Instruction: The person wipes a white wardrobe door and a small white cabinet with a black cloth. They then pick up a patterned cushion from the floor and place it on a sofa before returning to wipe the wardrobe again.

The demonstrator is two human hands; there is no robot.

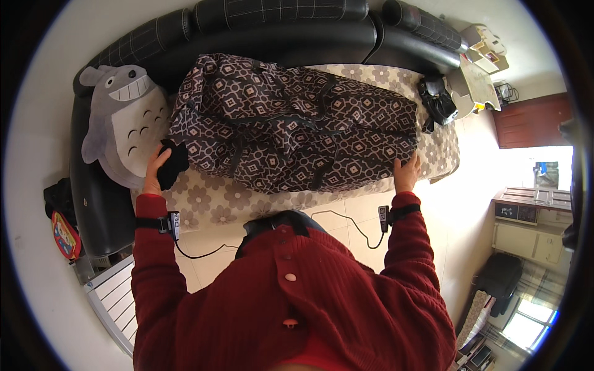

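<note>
A large dark bag with a pale diamond pattern and black straps lies lengthwise across the flower-print sofa cover. At its near left corner, my left hand is closed on a crumpled black cloth; exactly what kind of item it is cannot be made out. My right hand grips the near right corner of the bag, its fingertips partly hidden against the fabric. The bag looks slack and wrinkled, with its contents out of sight.
A grey plush toy leans in the sofa's left corner. A black backpack lies beyond the bag's right end. The black leather backrest runs behind. Cables hang from devices strapped to both my wrists. A white slatted panel stands at lower left.
</note>
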